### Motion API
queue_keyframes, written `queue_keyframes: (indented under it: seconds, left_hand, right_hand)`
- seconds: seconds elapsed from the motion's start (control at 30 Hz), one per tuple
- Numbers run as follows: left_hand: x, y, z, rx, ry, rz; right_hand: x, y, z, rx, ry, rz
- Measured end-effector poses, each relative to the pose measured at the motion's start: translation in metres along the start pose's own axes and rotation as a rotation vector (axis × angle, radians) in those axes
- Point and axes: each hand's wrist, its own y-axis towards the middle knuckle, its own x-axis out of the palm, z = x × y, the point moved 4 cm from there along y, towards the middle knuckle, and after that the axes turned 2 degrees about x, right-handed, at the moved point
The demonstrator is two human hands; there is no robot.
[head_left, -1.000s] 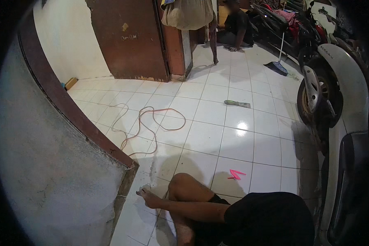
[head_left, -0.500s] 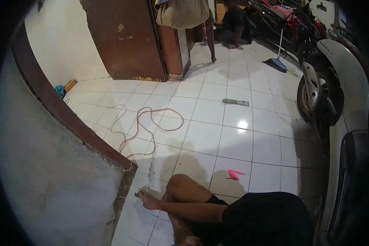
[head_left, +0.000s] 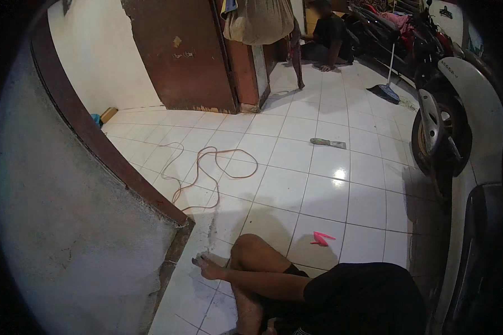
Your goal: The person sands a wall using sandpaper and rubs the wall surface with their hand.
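Observation:
My right arm reaches leftward across my bent knee, and my right hand [head_left: 211, 269] is low over the white tiles near the wall's corner. Its fingers are closed around a small dark thing [head_left: 195, 261] too small to name. Beside it a rough greyish strip runs over the floor. Of my left hand [head_left: 270, 326] only a sliver shows at the lower edge, its fingers hidden. To the right of my knee lies a bright pink plastic piece [head_left: 322, 239] with a narrow arm. Farther off, a putty knife [head_left: 328, 143] rests flat on the tiles.
A loosely coiled orange cord [head_left: 219, 192] lies ahead of my knee. The grey wall [head_left: 89, 223] rises at left, a motorcycle [head_left: 478, 139] at right. A broom [head_left: 387, 92] and another seated person [head_left: 331, 39] are at the back. A cloth bag [head_left: 258, 22] hangs by the brown door [head_left: 181, 56].
The whole view has shifted slightly, so things sit farther right. My right hand remains at the same patch of floor with its fingers turned a little. Less of my left hand shows.

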Motion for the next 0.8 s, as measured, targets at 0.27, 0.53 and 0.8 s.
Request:
queue_keyframes:
  seconds: [0.27, 0.53, 0.8]
  left_hand:
    - [0.014, -0.005, 0.026, 0.14, 0.236, -0.048]
    - [0.015, -0.007, 0.018, -0.028, -0.083, -0.084]
    - [0.011, -0.013, 0.01, -0.05, -0.078, -0.079]
  right_hand:
    - [-0.014, -0.009, -0.017, 0.083, -0.031, -0.041]
    - [-0.026, -0.011, -0.02, -0.007, -0.059, -0.053]
    - [-0.012, -0.016, -0.002, 0.088, -0.014, -0.137]
